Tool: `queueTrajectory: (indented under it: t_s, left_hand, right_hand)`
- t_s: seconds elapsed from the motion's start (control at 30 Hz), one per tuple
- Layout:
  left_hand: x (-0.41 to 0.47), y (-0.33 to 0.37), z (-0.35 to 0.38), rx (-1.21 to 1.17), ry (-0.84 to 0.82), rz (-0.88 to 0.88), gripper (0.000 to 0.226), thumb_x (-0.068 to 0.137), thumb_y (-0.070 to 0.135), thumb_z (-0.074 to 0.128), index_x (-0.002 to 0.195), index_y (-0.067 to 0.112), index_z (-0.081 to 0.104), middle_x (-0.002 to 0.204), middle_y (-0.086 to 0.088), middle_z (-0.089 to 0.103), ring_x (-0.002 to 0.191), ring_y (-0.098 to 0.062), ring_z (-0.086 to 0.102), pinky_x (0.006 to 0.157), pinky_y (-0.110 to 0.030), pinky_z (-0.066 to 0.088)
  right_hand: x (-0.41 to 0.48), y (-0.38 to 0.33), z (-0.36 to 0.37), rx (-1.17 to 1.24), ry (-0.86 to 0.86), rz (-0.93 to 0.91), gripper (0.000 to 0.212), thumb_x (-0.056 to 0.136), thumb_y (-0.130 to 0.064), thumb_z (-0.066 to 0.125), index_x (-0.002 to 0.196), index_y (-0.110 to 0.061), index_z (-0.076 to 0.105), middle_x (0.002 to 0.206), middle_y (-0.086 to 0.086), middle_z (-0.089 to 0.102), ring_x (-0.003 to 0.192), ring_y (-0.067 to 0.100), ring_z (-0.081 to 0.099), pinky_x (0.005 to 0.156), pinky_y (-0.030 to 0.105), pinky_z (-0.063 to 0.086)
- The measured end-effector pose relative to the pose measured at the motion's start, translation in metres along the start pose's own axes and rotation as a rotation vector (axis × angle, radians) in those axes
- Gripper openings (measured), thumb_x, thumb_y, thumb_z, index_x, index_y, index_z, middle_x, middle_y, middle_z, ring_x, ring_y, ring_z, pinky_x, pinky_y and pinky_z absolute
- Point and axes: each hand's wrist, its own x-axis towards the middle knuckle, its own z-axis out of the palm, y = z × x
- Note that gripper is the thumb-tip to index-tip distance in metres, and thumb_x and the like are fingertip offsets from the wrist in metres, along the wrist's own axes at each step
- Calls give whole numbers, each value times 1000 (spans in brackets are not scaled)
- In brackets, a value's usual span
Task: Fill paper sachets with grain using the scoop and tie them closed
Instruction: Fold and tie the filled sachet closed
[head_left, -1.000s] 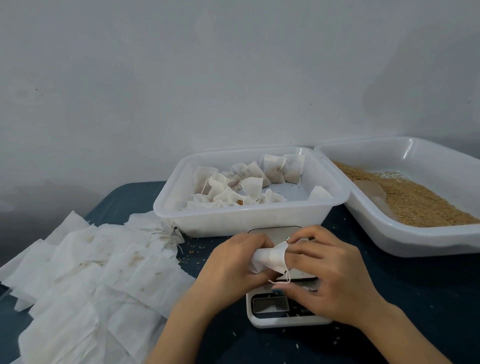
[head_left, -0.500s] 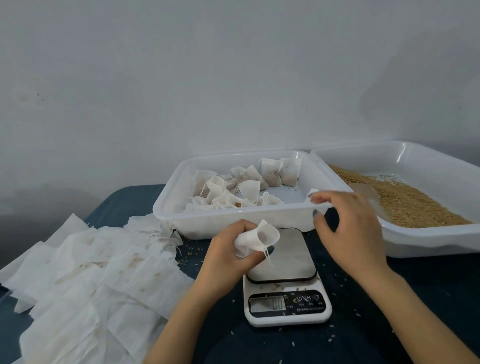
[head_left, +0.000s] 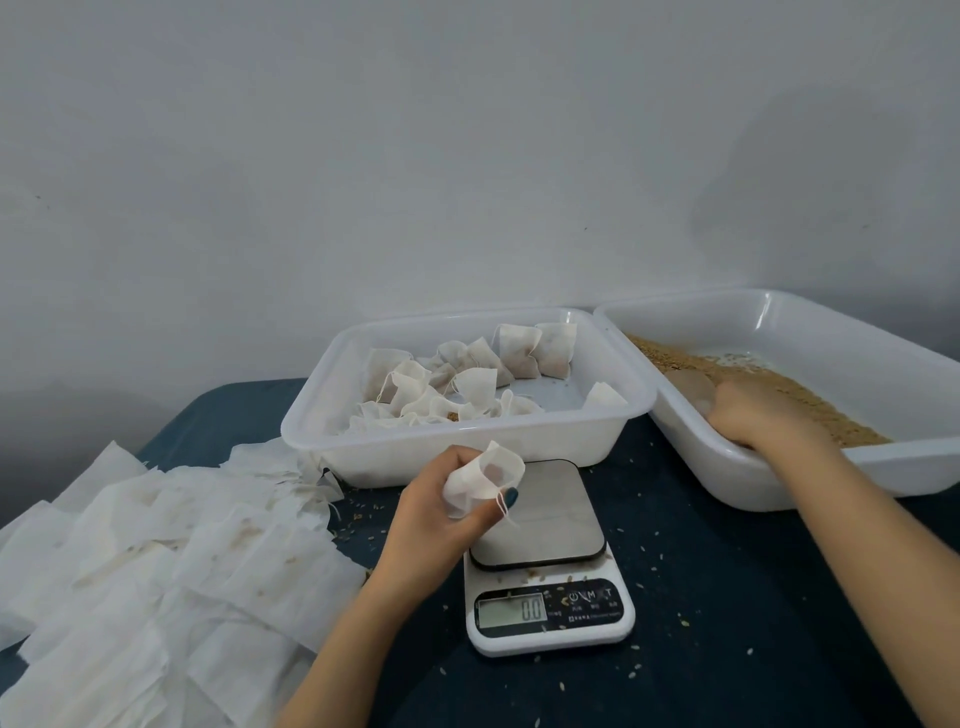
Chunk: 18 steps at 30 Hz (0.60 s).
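Left hand pinches the sachet just over the scale, mouth propped open to receive grain, while the right hand, behind and right of the scale, meets the scoop in the grain (grip blurred; cannot tell).

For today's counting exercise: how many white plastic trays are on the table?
2. The sachet tray sits behind the scale; the grain tray is to its right, partly cut off by the frame edge. None seems hidden.
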Motion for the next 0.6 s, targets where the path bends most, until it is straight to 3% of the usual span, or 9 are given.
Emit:
queueTrajectory:
  t_s: [0.17,0.27,0.37,0.5,0.6]
  left_hand:
    - [-1,1,0,11,2,10,17,82,30,76,93,28,63,79,12,66,67,3,54,62,-8,41]
    - [-1,1,0,21,-7,9,16,85,22,77,95,23,64,80,12,66,68,4,54,63,-8,41]
    - [-1,2,0,27,-21,7,17,85,22,78,95,24,64,81,12,66,68,4,54,64,-8,41]
    - [-2,3,0,29,-33,-3,19,82,28,76,93,34,63,84,12,67,72,2,56,66,-9,43]
    - [-2,4,0,32,-32,-11,19,78,35,73,93,36,62,84,12,67,71,2,56,65,-9,42]
  right_hand:
    - [-6,-1,-7,28,185,53,32,94,-34,50,74,-11,59,74,7,61,66,24,58,54,28,41]
    - [-6,4,-10,36,243,108,22,94,-28,53,86,-10,60,81,5,57,68,23,52,57,30,37]
    - [-5,12,-16,-24,227,196,14,91,-18,58,104,-13,61,94,8,53,87,30,55,69,32,39]
    - [-6,18,-21,-233,184,270,23,90,-16,59,112,-19,66,80,1,51,82,24,52,72,29,38]
    - [-6,17,-16,-309,218,191,30,94,-17,55,121,-25,64,105,1,64,99,24,62,73,27,39]
